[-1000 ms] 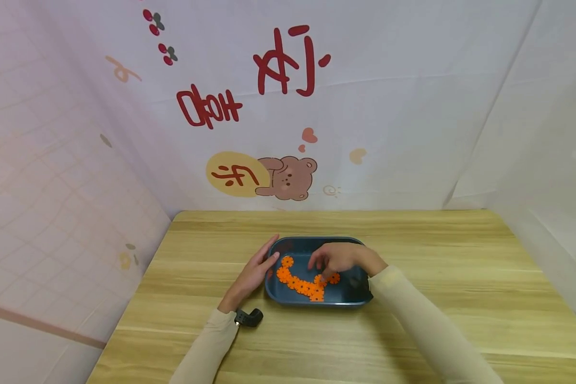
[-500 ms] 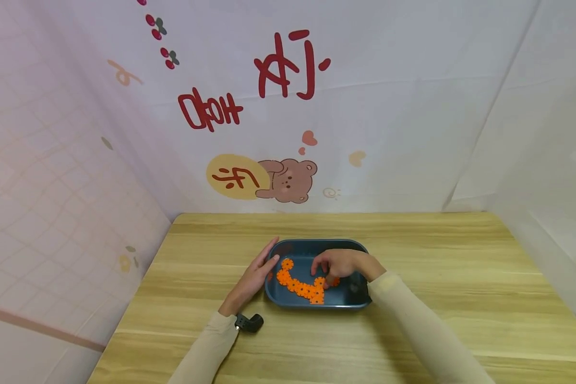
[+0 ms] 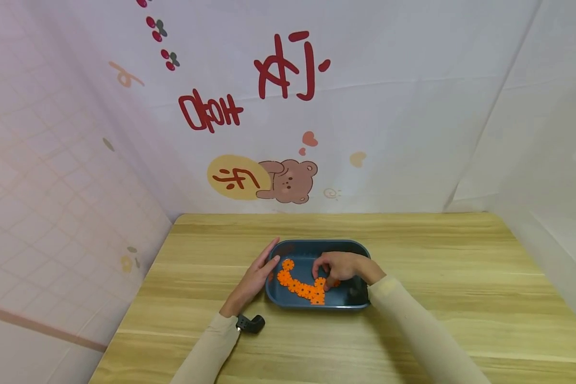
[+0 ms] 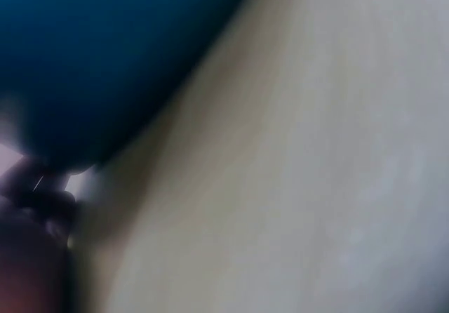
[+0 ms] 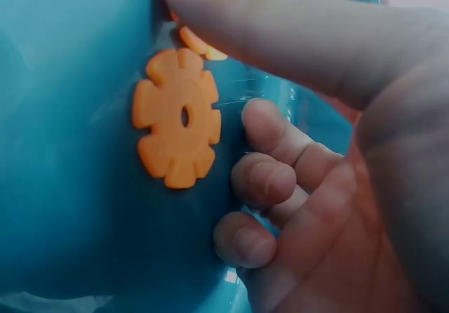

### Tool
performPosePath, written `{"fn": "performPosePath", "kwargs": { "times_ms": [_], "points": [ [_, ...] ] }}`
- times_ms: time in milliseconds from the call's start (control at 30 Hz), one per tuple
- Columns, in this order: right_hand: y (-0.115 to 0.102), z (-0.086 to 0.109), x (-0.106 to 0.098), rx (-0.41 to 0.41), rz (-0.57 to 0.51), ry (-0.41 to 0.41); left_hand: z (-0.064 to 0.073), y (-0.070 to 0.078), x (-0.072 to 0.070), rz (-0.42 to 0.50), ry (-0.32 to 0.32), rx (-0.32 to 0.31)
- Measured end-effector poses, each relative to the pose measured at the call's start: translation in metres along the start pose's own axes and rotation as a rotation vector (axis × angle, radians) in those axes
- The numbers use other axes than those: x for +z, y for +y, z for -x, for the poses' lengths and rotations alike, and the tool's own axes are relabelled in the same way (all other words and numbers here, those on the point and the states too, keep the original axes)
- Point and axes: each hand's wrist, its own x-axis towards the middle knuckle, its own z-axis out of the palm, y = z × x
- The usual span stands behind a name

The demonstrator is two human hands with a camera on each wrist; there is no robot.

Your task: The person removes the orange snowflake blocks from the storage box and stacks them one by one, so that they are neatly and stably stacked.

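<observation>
A dark blue rectangular tray (image 3: 317, 308) stands on the wooden table. Inside it, orange notched plastic discs (image 3: 303, 289) form a curved row from the left wall towards the front. My left hand (image 3: 250, 278) rests against the tray's left end, fingers straight along the outside and thumb at the rim. Over the right half of the tray is my right hand (image 3: 345, 265), its thumb tip at the disc at the row's right end. One separate disc (image 5: 158, 106) lies beside that thumb in the right wrist view; three other fingers (image 5: 270, 180) are bent and hold nothing.
The wooden table (image 3: 437, 256) extends around the tray. White printed cloth (image 3: 389, 133) hangs behind it and at both sides. A black device (image 3: 250, 324) is strapped to my left wrist. Blur fills most of the left wrist view.
My right thumb has moved slightly right and down within the tray, now covering most of the separate disc in the head view. The left hand and tray have stayed in place.
</observation>
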Motion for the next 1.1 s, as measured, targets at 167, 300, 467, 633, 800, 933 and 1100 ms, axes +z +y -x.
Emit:
{"fn": "performPosePath", "kwargs": {
  "times_ms": [167, 300, 467, 633, 800, 933, 1100],
  "points": [
    [-0.0011, 0.0008, 0.0009, 0.011, 0.014, 0.002, 0.0018, 0.0005, 0.0005, 0.007, -0.002, 0.000],
    [-0.0037, 0.0020, 0.0006, 0.035, 0.029, 0.008, 0.0033, 0.0016, 0.0005, 0.012, 0.004, -0.001],
    [-0.0080, 0.0037, -0.0006, 0.036, 0.028, 0.013, 0.0048, 0.0020, -0.0003, 0.002, 0.007, 0.009],
    [-0.0097, 0.0027, -0.0012, 0.006, 0.011, 0.002, 0.0051, 0.0006, -0.0012, 0.000, 0.005, 0.038],
    [-0.0090, 0.0014, -0.0009, 0.011, -0.029, -0.004, 0.0056, -0.0006, -0.0010, 0.021, 0.004, 0.052],
    [-0.0080, 0.0015, -0.0011, 0.011, -0.040, 0.006, 0.0046, -0.0014, -0.0003, 0.031, 0.001, 0.049],
    [-0.0083, 0.0048, -0.0053, -0.002, -0.063, 0.033, 0.0027, -0.0008, 0.0008, 0.038, -0.010, 0.048]
  ]
}}
